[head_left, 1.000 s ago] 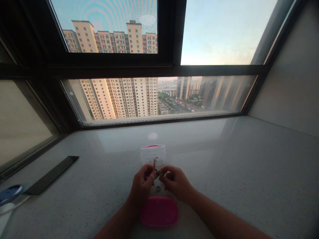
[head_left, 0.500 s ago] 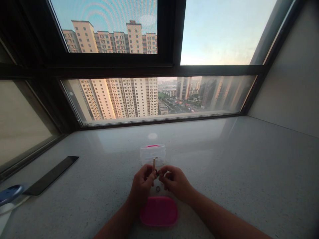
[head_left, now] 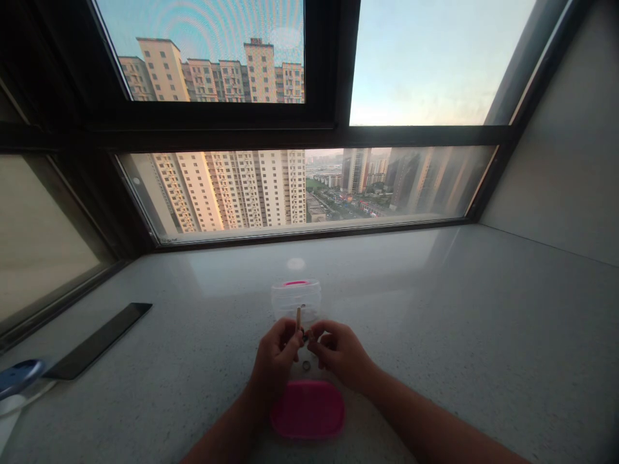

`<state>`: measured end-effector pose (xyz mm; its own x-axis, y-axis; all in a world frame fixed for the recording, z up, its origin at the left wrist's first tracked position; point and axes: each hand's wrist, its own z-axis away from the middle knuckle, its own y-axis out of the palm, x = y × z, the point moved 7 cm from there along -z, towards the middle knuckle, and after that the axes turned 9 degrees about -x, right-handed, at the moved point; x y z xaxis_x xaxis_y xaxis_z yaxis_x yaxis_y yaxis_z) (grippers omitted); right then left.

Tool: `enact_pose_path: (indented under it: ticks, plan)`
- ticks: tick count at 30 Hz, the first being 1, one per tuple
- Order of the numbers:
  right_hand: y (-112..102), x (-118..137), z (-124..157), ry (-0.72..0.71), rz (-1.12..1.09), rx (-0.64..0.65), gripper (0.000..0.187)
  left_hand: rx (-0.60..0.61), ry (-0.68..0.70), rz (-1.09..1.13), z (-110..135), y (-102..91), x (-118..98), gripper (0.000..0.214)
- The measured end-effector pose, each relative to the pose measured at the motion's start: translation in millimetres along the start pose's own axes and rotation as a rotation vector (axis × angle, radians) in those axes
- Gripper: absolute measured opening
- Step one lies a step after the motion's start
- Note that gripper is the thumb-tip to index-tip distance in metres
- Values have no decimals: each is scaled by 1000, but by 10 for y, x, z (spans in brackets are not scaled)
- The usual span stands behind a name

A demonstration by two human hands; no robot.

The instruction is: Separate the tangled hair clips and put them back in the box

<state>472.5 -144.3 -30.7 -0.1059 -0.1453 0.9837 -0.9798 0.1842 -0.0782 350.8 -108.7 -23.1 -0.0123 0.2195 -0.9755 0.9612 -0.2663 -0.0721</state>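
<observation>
My left hand point(head_left: 278, 354) is closed on a thin tan stick-like piece point(head_left: 298, 316) that points upward from the fingers. A small dark part point(head_left: 304, 336) shows between the fingertips of both hands; its kind is too small to make out. My right hand point(head_left: 338, 351) pinches at that same spot with thumb and forefinger, and what it grips is mostly hidden. Below the fingertips a small metal ring point(head_left: 306, 365) lies on the speckled counter. Nearer to me is a pink plastic lid point(head_left: 308, 410). Behind the hands stands a clear plastic container point(head_left: 285, 298) with a pink strip at its top.
At the left lies a long dark flat blade-like object point(head_left: 101, 341), beside a blue rounded thing point(head_left: 20, 377) and a white piece point(head_left: 10, 405) at the picture's edge. A dark window frame point(head_left: 319, 238) borders the back of the counter point(head_left: 459, 335); a pale wall point(head_left: 561, 161) rises at right.
Both hands keep almost the same pose at the same place. The whole view has shifted very slightly.
</observation>
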Motion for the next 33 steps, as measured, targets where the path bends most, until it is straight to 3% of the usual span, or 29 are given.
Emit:
enact_pose_path:
  ticks: [21, 33]
  plan:
    - [4, -31, -10, 17, -41, 12, 21, -8, 1, 22, 0, 0, 3, 19]
    - [23, -64, -12, 67, -72, 22, 34, 2, -12, 27, 6, 9, 19, 21]
